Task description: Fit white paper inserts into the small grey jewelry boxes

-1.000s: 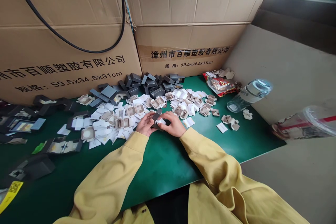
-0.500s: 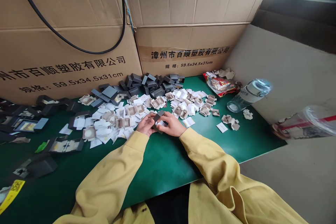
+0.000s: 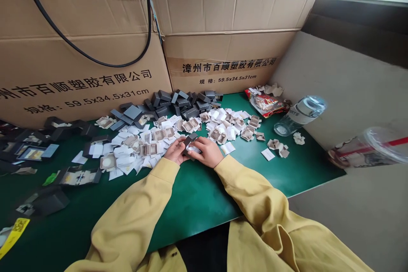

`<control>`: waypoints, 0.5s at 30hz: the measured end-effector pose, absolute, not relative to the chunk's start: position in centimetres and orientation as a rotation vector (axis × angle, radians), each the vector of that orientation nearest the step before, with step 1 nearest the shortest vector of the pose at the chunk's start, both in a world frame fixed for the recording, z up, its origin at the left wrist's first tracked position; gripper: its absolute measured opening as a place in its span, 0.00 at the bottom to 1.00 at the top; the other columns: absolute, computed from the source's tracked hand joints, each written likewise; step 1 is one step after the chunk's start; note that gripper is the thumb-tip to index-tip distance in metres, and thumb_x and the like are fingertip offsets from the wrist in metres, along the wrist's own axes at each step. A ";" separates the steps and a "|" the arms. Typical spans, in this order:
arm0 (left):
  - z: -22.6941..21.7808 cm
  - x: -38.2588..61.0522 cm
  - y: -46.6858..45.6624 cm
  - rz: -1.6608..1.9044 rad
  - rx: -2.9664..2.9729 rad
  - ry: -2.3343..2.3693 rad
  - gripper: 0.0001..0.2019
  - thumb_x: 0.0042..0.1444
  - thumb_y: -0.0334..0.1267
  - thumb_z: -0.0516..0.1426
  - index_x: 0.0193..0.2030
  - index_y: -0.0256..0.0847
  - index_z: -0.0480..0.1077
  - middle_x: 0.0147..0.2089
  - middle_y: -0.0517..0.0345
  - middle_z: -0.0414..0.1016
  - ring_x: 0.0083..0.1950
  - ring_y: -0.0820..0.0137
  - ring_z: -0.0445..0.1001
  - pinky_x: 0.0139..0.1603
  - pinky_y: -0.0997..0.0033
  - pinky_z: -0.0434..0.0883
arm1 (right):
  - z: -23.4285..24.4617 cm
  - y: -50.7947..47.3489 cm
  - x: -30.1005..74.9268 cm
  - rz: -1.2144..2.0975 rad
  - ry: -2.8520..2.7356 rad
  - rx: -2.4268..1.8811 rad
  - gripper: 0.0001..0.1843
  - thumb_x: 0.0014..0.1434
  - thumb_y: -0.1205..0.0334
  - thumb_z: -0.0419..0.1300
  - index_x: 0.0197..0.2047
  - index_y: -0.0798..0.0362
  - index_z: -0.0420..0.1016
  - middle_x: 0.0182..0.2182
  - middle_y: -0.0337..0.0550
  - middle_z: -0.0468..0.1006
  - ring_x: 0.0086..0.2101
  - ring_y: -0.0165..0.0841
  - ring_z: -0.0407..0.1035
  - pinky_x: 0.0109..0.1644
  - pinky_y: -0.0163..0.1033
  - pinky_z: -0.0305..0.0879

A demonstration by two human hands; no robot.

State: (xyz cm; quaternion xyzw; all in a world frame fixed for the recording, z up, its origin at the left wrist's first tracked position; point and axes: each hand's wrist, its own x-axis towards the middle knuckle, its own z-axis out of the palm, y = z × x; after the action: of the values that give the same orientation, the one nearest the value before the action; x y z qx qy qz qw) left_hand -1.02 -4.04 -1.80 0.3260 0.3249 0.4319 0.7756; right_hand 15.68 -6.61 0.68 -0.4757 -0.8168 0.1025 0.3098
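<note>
Between my two hands is a small dark grey box (image 3: pixel 190 138), its lid tilted up and something white showing inside. My left hand (image 3: pixel 176 151) is closed on the box's left side. From the right, my right hand (image 3: pixel 206 151) grips it, the fingers reaching across the white inside. Just beyond my hands lies a heap of white cards and folded cardboard inserts (image 3: pixel 156 136). Behind that heap, dark grey boxes (image 3: pixel 183 104) are piled against the cartons. The underside of the held box is hidden by my fingers.
Large cardboard cartons (image 3: pixel 223 51) stand along the back of the green table (image 3: pixel 204 204), a black cable (image 3: pixel 105 63) hanging before them. At right are a red snack bag (image 3: pixel 266 103), a clear bottle (image 3: pixel 299 114) and a plastic cup (image 3: pixel 372 148). Opened dark boxes (image 3: pixel 41 153) lie left.
The box in my hands has turned a little, and its lid stands more upright with more of the white inside showing. My right-hand fingers have shifted across its opening.
</note>
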 end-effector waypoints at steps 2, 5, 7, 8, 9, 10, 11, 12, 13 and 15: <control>-1.9 -1.1 -3.9 0.922 0.711 0.695 0.22 0.45 0.45 0.62 0.46 0.42 0.62 0.42 0.54 0.69 0.37 0.68 0.71 0.32 0.64 0.73 | 0.9 -6.6 16.0 0.180 -2.208 -1.235 0.22 0.59 0.45 0.49 0.44 0.52 0.72 0.37 0.47 0.71 0.37 0.35 0.63 0.39 0.39 0.63; -2.1 -1.3 -3.9 0.908 0.717 0.685 0.22 0.46 0.46 0.61 0.47 0.42 0.63 0.43 0.53 0.70 0.39 0.66 0.71 0.32 0.65 0.73 | 0.9 -6.3 16.4 0.148 -2.282 -1.118 0.27 0.57 0.40 0.49 0.46 0.54 0.69 0.40 0.51 0.71 0.39 0.37 0.63 0.40 0.41 0.64; -2.1 -1.3 -3.9 0.903 0.711 0.681 0.21 0.47 0.46 0.61 0.47 0.42 0.64 0.43 0.53 0.70 0.40 0.66 0.71 0.34 0.65 0.72 | 0.9 -6.1 16.6 0.203 -2.313 -1.024 0.32 0.53 0.36 0.50 0.48 0.56 0.67 0.42 0.52 0.71 0.40 0.38 0.63 0.41 0.42 0.65; -2.1 -1.3 -3.9 0.901 0.706 0.679 0.21 0.47 0.46 0.61 0.47 0.42 0.64 0.43 0.54 0.70 0.40 0.66 0.71 0.34 0.65 0.72 | 0.8 -6.0 16.7 0.251 -2.315 -0.992 0.34 0.51 0.35 0.52 0.48 0.56 0.66 0.42 0.53 0.70 0.41 0.39 0.64 0.42 0.42 0.65; -2.2 -1.3 -3.9 0.899 0.703 0.679 0.21 0.47 0.46 0.61 0.47 0.42 0.64 0.43 0.54 0.70 0.40 0.66 0.72 0.35 0.64 0.73 | 0.8 -5.9 16.7 0.306 -2.307 -0.970 0.35 0.49 0.35 0.53 0.48 0.56 0.65 0.43 0.53 0.69 0.41 0.39 0.64 0.42 0.42 0.65; -2.2 -1.2 -3.9 0.897 0.702 0.681 0.21 0.47 0.45 0.61 0.47 0.42 0.64 0.43 0.54 0.70 0.41 0.65 0.72 0.36 0.63 0.73 | 0.7 -5.8 16.7 0.361 -2.293 -0.955 0.35 0.48 0.35 0.54 0.48 0.56 0.64 0.43 0.53 0.69 0.42 0.39 0.64 0.43 0.41 0.66; -2.2 -1.2 -3.9 0.898 0.702 0.685 0.21 0.47 0.45 0.61 0.47 0.42 0.63 0.43 0.54 0.70 0.41 0.65 0.72 0.36 0.62 0.73 | 0.6 -5.8 16.8 0.410 -2.275 -0.948 0.35 0.48 0.35 0.55 0.48 0.56 0.64 0.43 0.52 0.68 0.42 0.38 0.65 0.43 0.41 0.65; -2.1 -1.2 -4.0 0.902 0.704 0.691 0.21 0.47 0.45 0.61 0.47 0.42 0.63 0.43 0.54 0.70 0.40 0.65 0.72 0.35 0.62 0.73 | 0.5 -5.7 16.8 0.453 -2.262 -0.944 0.34 0.47 0.36 0.56 0.47 0.55 0.63 0.43 0.52 0.68 0.42 0.38 0.65 0.44 0.40 0.65; -2.1 -1.1 -4.0 0.905 0.708 0.696 0.22 0.47 0.45 0.61 0.47 0.42 0.63 0.43 0.54 0.70 0.40 0.64 0.72 0.35 0.61 0.73 | 0.4 -5.7 16.8 0.489 -2.251 -0.944 0.34 0.47 0.37 0.57 0.47 0.55 0.63 0.42 0.50 0.68 0.41 0.37 0.66 0.43 0.40 0.65; -2.0 -1.1 -4.1 0.910 0.717 0.712 0.22 0.46 0.46 0.61 0.48 0.42 0.63 0.43 0.53 0.71 0.40 0.64 0.73 0.33 0.62 0.73 | 0.3 -5.6 16.7 0.546 -2.242 -0.945 0.32 0.47 0.38 0.58 0.46 0.54 0.63 0.40 0.48 0.68 0.39 0.36 0.66 0.41 0.39 0.66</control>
State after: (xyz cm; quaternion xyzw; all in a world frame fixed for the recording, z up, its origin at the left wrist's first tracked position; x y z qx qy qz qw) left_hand -1.07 -4.10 -2.03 0.3314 0.3292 0.4206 0.7777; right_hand 16.72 -5.55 0.28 -0.3594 -0.8523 0.2075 0.3184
